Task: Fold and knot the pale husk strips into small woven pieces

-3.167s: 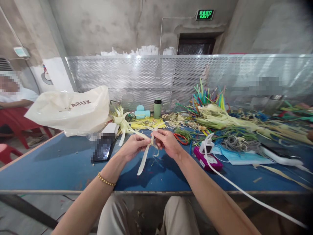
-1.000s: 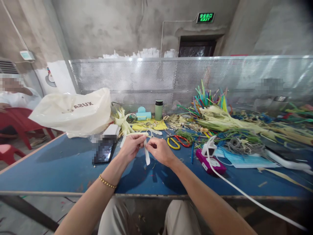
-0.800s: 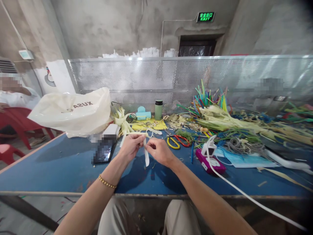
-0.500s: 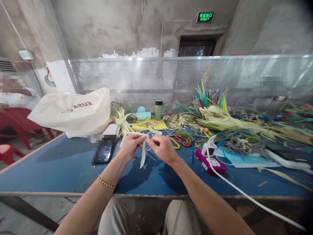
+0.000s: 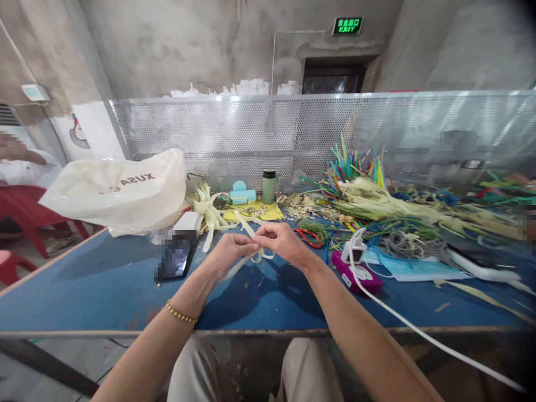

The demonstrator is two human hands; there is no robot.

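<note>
Both my hands meet above the blue table (image 5: pixel 92 290), close together at its middle. My left hand (image 5: pixel 228 254) pinches a pale corn-husk strip (image 5: pixel 247 258), and its loose end trails down to the left under my fingers. My right hand (image 5: pixel 282 241) is closed on the same strip, fingertips touching those of the left. A small loop of husk (image 5: pixel 263 255) hangs just below my right fingers. A gold bead bracelet (image 5: pixel 181 312) sits on my left wrist.
A black phone (image 5: pixel 173 257) lies left of my hands, behind it a cream plastic bag (image 5: pixel 119 190). Scissors (image 5: pixel 309 237), a magenta power bank (image 5: pixel 355 276) with a white cable (image 5: pixel 419 329), husks and coloured strips (image 5: pixel 377 195) crowd the right. A green bottle (image 5: pixel 268 186) stands before the perforated metal screen (image 5: pixel 293 134). A seated person's sleeve (image 5: pixel 25 173) shows at the far left.
My right hand has come closer to the left until the fingertips touch. The strip's hanging end has swung from straight down to lying low towards the left, and a small loop has formed.
</note>
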